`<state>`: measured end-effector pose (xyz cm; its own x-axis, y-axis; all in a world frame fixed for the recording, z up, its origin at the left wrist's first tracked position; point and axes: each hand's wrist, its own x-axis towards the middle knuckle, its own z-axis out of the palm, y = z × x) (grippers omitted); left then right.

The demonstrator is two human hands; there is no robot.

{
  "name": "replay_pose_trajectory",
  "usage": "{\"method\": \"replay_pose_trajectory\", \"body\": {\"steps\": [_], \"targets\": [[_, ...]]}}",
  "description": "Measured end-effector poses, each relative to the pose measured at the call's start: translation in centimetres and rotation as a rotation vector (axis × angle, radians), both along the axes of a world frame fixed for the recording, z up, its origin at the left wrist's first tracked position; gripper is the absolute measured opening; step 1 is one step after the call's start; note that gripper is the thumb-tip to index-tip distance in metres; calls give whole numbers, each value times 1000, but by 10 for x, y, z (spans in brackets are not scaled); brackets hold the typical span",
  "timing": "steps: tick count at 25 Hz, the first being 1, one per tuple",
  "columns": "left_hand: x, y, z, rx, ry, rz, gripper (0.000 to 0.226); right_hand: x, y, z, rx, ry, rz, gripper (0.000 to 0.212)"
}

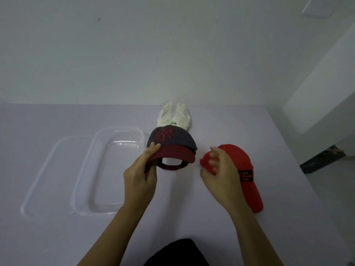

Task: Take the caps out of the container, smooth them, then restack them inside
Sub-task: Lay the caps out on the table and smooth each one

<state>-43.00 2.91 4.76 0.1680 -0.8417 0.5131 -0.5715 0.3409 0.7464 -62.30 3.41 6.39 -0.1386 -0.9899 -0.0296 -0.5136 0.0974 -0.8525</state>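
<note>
A dark grey cap with a maroon brim [172, 144] is lifted off the table at centre. My left hand [141, 175] grips the left edge of its brim. A cream cap [175, 117] lies on the table right behind it. A bright red cap [243, 169] with a dark patch lies to the right, brim toward me. My right hand [221, 169] is over the red cap's left side with fingers curled and blurred; whether it grips the fabric is unclear. The clear plastic container [84, 181] stands empty at the left.
A clear lid [36, 187] lies flat left of the container, partly under it. The white table [192, 217] meets a wall at the back, and its right edge drops to the floor. A dark object [178, 253] sits at the near edge.
</note>
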Motion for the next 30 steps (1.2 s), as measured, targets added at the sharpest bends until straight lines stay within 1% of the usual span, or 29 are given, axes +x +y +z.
{"method": "replay_pose_trajectory", "body": {"steps": [1, 2, 3, 6, 7, 9, 10, 13, 15, 17, 19, 21, 23, 25, 27, 28, 29, 30], "targets": [[-1, 0, 1, -18, -30, -18, 38, 0, -1, -3, -117, 120, 66, 63], [-3, 0, 1, -42, -64, -45, 37, 4, -4, -4, -189, 159, 119, 73], [-6, 0, 0, -73, -90, -76, 36, 8, -6, -4, -252, 180, 143, 74], [-16, 5, 1, -163, -88, -145, 34, 14, -13, -8, -439, 282, 74, 58], [-17, 6, 0, -196, -83, -140, 33, 14, -12, -8, -479, 279, 64, 52], [-17, 8, -3, -261, -99, -119, 29, 17, -8, -9, -519, 201, 71, 41], [-17, 8, -5, -283, -120, -112, 28, 18, -5, -9, -525, 176, 76, 39], [-11, 7, -6, -311, -245, -148, 29, 15, -4, -13, -480, 165, 90, 45], [-4, 5, -6, -291, -337, -214, 39, 7, -4, -16, -475, 178, 84, 48], [1, 3, -5, -178, -310, -256, 57, 2, -2, -17, -503, 119, 123, 57], [2, 2, -5, -93, -199, -243, 65, 4, 2, -14, -507, 71, 193, 60], [1, 3, -8, -97, -123, -215, 65, 8, 6, -13, -510, 74, 207, 58], [1, 4, -10, -113, -103, -207, 67, 6, 6, -16, -526, 159, 160, 55], [3, 9, -13, -117, -129, -224, 65, 1, 5, -20, -524, 253, 132, 56], [4, 14, -18, -125, -148, -277, 49, -2, 6, -27, -474, 244, 192, 65], [5, 17, -23, -118, -170, -314, 46, -3, 7, -32, -440, 221, 232, 72], [7, 19, -29, -98, -212, -360, 49, -3, 9, -37, -419, 197, 258, 76], [12, 20, -35, -63, -263, -420, 55, -4, 11, -42, -422, 182, 270, 74]]}}
